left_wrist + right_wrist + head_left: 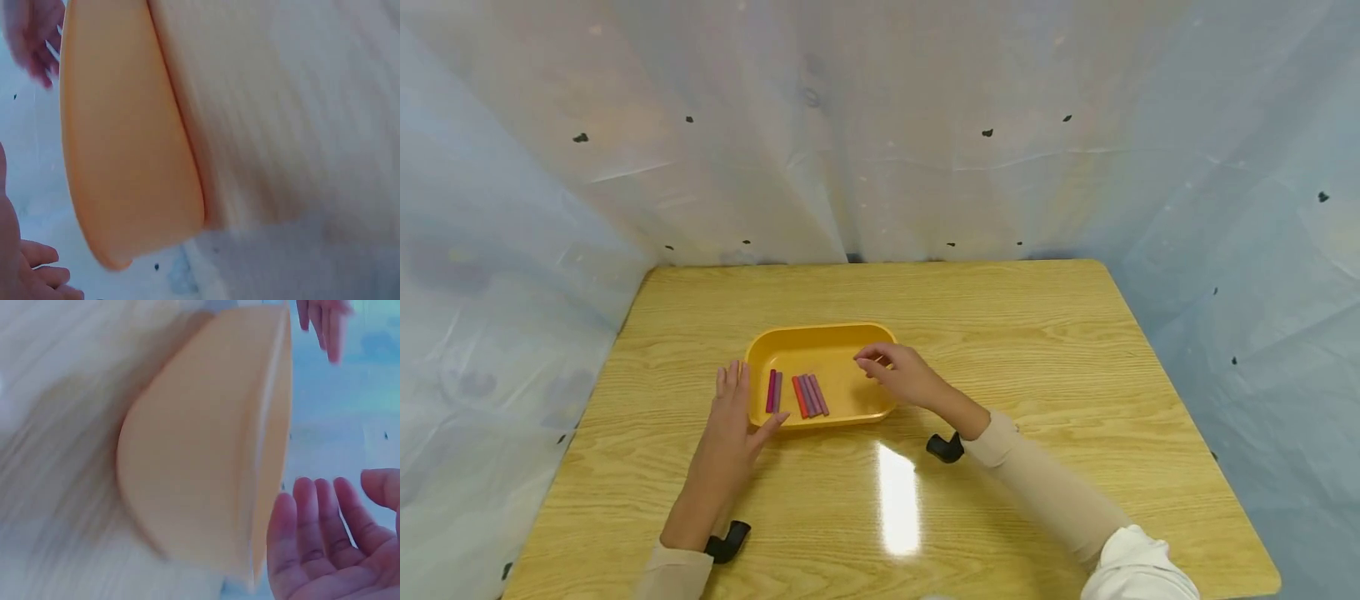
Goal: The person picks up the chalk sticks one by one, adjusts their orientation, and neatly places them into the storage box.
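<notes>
A shallow yellow plastic tray (pixel 853 400) with rounded corners sits on the table. Inside its left half lie slim sticks in two groups: a magenta stick (pixel 771 392) beside a mauve one (pixel 778 392), and a red stick (pixel 800 397) beside several mauve sticks (pixel 818 395). Whether they are crayons or chalk I cannot tell. My left hand (pixel 733 421) is at the tray's left end, fingers straight along the rim and thumb over the front edge. Above the tray's right end hovers my right hand (pixel 901 377), fingers loosely bent, with nothing visible in it; the right wrist view shows its fingers (pixel 309 531) apart.
The wood-grain table (pixel 1037 350) stretches to both sides of the tray. Pale plastic sheeting (pixel 910 167) hangs behind it and at the sides. A black wrist fitting (pixel 945 448) shows under the right wrist, another (pixel 728 543) by the left.
</notes>
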Motion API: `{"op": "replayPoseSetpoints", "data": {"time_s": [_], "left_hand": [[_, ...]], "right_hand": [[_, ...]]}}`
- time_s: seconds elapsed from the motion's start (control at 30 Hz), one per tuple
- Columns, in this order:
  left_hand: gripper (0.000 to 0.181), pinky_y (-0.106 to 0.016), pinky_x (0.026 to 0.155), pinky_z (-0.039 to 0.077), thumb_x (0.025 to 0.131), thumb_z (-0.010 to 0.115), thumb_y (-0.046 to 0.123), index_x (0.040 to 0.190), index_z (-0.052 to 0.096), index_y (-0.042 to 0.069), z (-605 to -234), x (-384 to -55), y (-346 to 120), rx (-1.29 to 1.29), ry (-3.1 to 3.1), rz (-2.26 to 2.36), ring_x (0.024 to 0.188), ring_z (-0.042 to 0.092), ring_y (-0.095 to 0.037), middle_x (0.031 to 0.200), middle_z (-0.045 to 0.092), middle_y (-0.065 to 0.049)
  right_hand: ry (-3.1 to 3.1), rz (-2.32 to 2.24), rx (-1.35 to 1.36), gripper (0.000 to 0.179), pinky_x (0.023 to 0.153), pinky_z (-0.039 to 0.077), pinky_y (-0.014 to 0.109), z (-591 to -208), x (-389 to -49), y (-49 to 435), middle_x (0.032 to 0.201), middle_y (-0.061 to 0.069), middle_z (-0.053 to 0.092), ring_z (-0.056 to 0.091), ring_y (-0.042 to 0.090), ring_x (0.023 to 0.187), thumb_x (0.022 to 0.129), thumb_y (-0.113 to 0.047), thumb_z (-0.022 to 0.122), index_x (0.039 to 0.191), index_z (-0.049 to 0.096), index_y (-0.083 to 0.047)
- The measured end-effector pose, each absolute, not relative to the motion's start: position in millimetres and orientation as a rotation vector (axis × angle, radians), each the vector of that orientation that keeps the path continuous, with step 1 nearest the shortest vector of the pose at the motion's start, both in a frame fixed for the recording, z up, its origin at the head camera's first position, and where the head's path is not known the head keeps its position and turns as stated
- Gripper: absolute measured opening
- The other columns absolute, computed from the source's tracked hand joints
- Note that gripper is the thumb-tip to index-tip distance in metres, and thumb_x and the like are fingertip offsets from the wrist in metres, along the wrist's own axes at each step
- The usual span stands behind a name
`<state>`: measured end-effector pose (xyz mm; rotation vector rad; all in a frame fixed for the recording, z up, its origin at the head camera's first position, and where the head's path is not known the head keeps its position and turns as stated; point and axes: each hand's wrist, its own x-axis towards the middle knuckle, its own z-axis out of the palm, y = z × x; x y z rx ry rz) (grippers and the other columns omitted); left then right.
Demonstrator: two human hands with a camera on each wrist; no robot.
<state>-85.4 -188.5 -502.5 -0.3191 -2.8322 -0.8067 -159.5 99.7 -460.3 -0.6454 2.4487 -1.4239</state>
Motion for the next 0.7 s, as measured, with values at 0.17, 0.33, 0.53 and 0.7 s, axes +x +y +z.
{"op": "replayPoseSetpoints", "data": {"time_s": [0.17, 0.33, 0.53, 0.7], "left_hand": [[0.1, -0.06, 0.107, 0.004, 0.085, 0.058, 0.054, 0.148, 0.001, 0.002, -493, -90, -207, -0.319, -2.825, -0.712, 0.138, -0.006, -0.039, 0.154, -0.002, -0.018], [0.104, -0.069, 0.1, 0.003, 0.082, 0.059, 0.058, 0.148, 0.004, 0.0, -484, -89, -227, -0.323, -2.827, -0.564, 0.136, -0.013, -0.043, 0.154, -0.005, -0.018], [0.112, -0.073, 0.096, 0.003, 0.076, 0.063, 0.063, 0.149, 0.002, 0.003, -485, -82, -244, -0.299, -2.849, -0.454, 0.132, -0.025, -0.041, 0.152, -0.02, -0.013], [0.115, -0.078, 0.09, 0.001, 0.076, 0.061, 0.065, 0.149, -0.004, 0.004, -493, -75, -248, -0.293, -2.918, -0.452, 0.13, -0.029, -0.042, 0.15, -0.023, -0.014]], "right_hand": [[2.642, -1.419, -0.709, 0.029, 0.076, 0.05, 0.031, -449, -155, 144, 0.105, 0.001, 0.063, 0.058, 0.012, 0.093, 0.097, -0.032, 0.049, 0.117, 0.061, -0.014], [2.814, -1.351, -0.69, 0.037, 0.084, 0.047, 0.04, -441, -147, 189, 0.116, 0.003, 0.059, 0.054, 0.016, 0.103, 0.096, -0.037, 0.05, 0.123, 0.057, -0.014], [2.987, -1.24, -0.559, 0.047, 0.098, 0.033, 0.052, -449, -124, 236, 0.134, 0.004, 0.047, 0.038, 0.026, 0.124, 0.094, -0.041, 0.052, 0.134, 0.048, -0.018], [3.131, -1.068, -0.463, 0.058, 0.097, 0.02, 0.066, -472, -96, 264, 0.145, 0.009, 0.034, 0.025, 0.037, 0.131, 0.091, -0.038, 0.058, 0.141, 0.04, -0.016]]}}
